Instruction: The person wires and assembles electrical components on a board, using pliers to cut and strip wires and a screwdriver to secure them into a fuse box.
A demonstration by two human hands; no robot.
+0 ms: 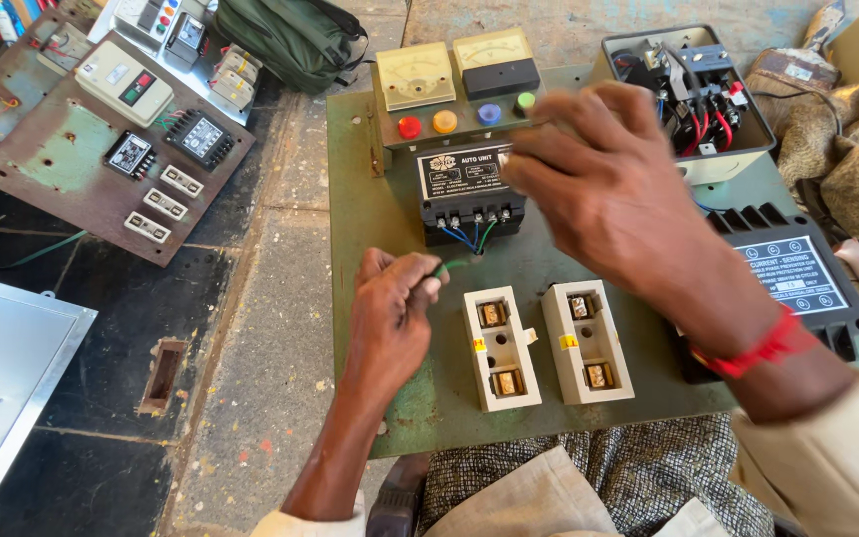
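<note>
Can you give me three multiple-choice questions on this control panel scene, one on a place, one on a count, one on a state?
1. Where do the two white fuse holders sit?
A. On the green board
B. On the rusty panel
C. In the green bag

2. How many round coloured lamps stand in the row under the meters?
A. Two
B. Four
C. Six

3. What is the left hand doing?
A. Lying flat and open
B. Pinching a green wire
C. Holding a screwdriver

Answers:
1 A, both rest on the green board.
2 B, red, orange, blue, green.
3 B, fingers close on the wire.
</note>
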